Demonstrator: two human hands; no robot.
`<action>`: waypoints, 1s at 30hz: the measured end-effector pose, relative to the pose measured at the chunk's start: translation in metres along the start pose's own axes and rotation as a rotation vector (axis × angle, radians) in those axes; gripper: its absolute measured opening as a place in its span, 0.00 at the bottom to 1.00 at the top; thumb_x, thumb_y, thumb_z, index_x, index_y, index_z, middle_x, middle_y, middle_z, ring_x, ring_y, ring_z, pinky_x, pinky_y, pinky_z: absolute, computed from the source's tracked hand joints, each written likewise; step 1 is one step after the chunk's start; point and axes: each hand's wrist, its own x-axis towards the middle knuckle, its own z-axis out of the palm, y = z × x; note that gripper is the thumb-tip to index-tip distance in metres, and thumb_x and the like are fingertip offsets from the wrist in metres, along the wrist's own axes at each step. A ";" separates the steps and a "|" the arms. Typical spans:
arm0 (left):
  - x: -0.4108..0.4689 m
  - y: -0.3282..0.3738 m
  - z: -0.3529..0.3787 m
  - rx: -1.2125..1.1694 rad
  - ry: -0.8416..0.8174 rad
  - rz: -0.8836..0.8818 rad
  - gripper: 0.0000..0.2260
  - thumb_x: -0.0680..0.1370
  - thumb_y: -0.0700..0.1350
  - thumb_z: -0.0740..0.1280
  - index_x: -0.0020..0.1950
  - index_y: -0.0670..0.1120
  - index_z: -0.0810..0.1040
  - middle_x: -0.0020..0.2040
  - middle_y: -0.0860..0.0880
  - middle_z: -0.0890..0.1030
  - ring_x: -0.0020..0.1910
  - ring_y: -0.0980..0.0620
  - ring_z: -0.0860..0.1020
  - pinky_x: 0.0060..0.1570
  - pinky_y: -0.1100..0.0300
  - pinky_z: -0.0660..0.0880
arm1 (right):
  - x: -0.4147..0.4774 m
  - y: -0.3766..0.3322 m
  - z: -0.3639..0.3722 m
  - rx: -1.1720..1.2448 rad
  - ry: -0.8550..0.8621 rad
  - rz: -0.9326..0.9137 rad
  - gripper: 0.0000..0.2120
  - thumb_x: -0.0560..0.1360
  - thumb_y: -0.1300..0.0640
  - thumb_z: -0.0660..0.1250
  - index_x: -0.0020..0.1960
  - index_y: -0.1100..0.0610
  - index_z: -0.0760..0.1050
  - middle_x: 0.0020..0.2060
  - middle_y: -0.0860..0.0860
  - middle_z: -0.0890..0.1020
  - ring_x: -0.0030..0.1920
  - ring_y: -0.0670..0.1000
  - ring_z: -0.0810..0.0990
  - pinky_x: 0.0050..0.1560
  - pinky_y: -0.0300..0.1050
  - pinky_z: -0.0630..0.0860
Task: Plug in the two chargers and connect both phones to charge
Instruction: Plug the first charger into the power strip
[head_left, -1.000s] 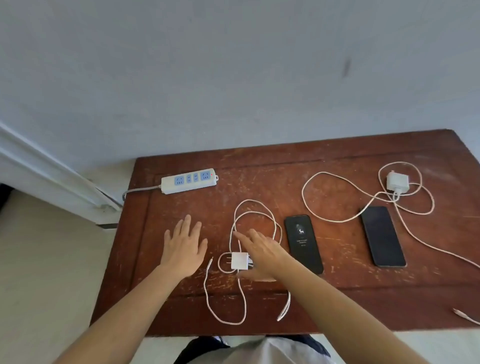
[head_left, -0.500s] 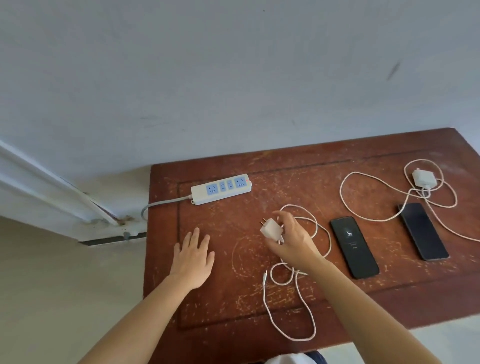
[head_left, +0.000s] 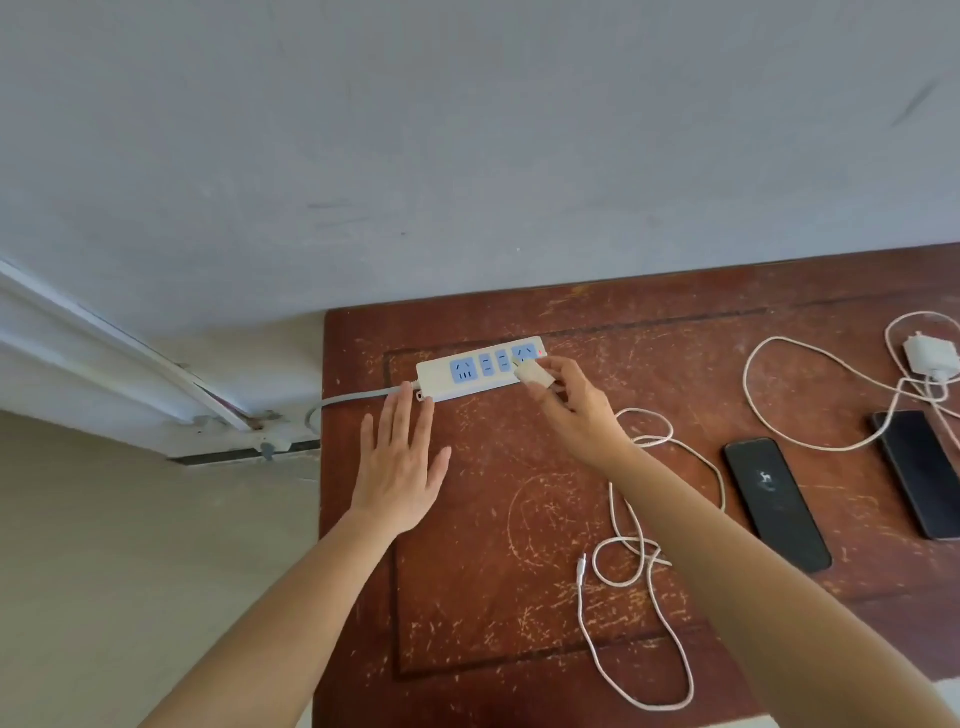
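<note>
A white power strip (head_left: 441, 373) with blue sockets lies at the back left of the worn red-brown table (head_left: 649, 338). My right hand (head_left: 574, 410) pinches a white charger plug (head_left: 532, 373) right at the strip's rightmost socket. The plug's white cable (head_left: 631, 561) trails down in loops across the table. My left hand (head_left: 397, 462) lies flat and open, its fingertips touching the strip's left end. Two black phones lie to the right: one (head_left: 776, 501) with a lit screen, another (head_left: 922, 470) at the right edge. A second white charger (head_left: 930, 353) rests at the far right with its cable.
The strip's grey cord (head_left: 353, 400) runs off the table's left edge toward a white wall rail (head_left: 130, 364). A grey wall stands right behind the table. The pale floor lies to the left.
My right hand carried the charger plug from mid-table up to the power strip. My left hand slid forward to the strip's left end. The view shifted left.
</note>
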 end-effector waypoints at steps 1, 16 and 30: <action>0.008 -0.004 0.001 -0.001 0.003 0.007 0.33 0.83 0.61 0.50 0.83 0.45 0.50 0.83 0.38 0.50 0.82 0.38 0.51 0.77 0.35 0.54 | 0.008 -0.001 0.004 -0.006 -0.013 -0.006 0.20 0.81 0.45 0.63 0.70 0.51 0.69 0.55 0.49 0.81 0.48 0.49 0.80 0.42 0.43 0.77; 0.034 -0.027 0.051 -0.062 0.095 -0.029 0.33 0.82 0.66 0.47 0.83 0.55 0.40 0.84 0.41 0.52 0.82 0.40 0.49 0.76 0.31 0.53 | 0.065 -0.037 0.018 -0.479 -0.248 -0.278 0.15 0.77 0.56 0.70 0.62 0.53 0.80 0.62 0.50 0.79 0.55 0.53 0.81 0.50 0.50 0.81; 0.035 -0.028 0.052 -0.061 0.094 -0.030 0.33 0.82 0.66 0.47 0.83 0.55 0.43 0.84 0.42 0.53 0.82 0.40 0.50 0.77 0.32 0.52 | 0.092 -0.074 0.018 -0.586 -0.435 -0.168 0.17 0.80 0.48 0.65 0.65 0.53 0.80 0.61 0.56 0.81 0.49 0.51 0.76 0.46 0.42 0.68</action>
